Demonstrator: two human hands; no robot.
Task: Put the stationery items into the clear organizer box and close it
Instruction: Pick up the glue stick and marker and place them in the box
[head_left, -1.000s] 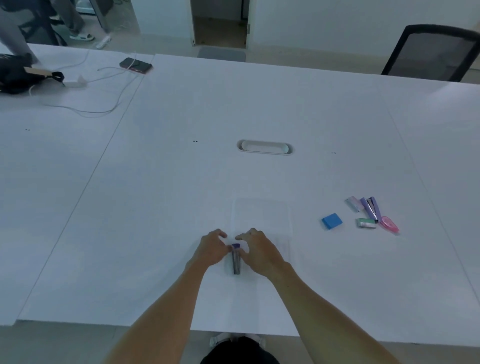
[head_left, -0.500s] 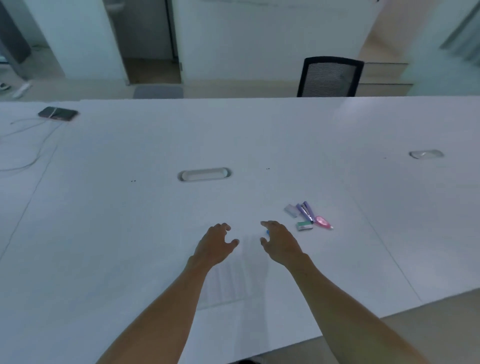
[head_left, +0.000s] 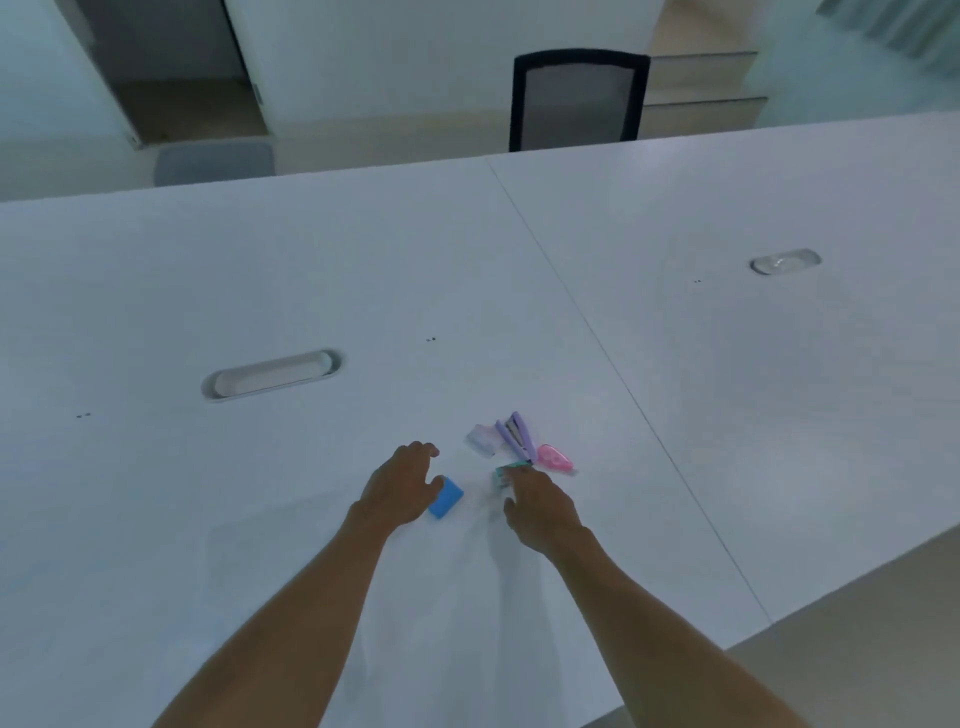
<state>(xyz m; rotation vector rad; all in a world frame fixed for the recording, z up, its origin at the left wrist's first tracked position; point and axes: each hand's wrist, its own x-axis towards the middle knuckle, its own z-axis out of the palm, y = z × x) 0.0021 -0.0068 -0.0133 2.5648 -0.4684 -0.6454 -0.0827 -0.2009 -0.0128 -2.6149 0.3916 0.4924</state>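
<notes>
A small pile of stationery lies on the white table (head_left: 675, 364): a blue block (head_left: 447, 498), a green-and-white small box (head_left: 505, 472), a purple stapler (head_left: 517, 435), a pink correction tape (head_left: 555, 458) and a pale translucent case (head_left: 482, 439). My left hand (head_left: 402, 483) hovers with its fingers apart, its thumb side right beside the blue block. My right hand (head_left: 540, 506) has its fingers spread, the tips at the green-and-white box. The clear organizer box shows only as a faint translucent patch (head_left: 447, 597) between my forearms.
An oval cable grommet (head_left: 271, 374) sits in the table to the left, another grommet (head_left: 785, 261) at the far right. A black mesh chair (head_left: 576, 98) stands behind the far edge. The table's near right edge (head_left: 769, 621) drops to the floor.
Both hands left the dark item at the clear box and moved right to the stationery pile. The view swung right, so the phone and cables on the left are out of sight.
</notes>
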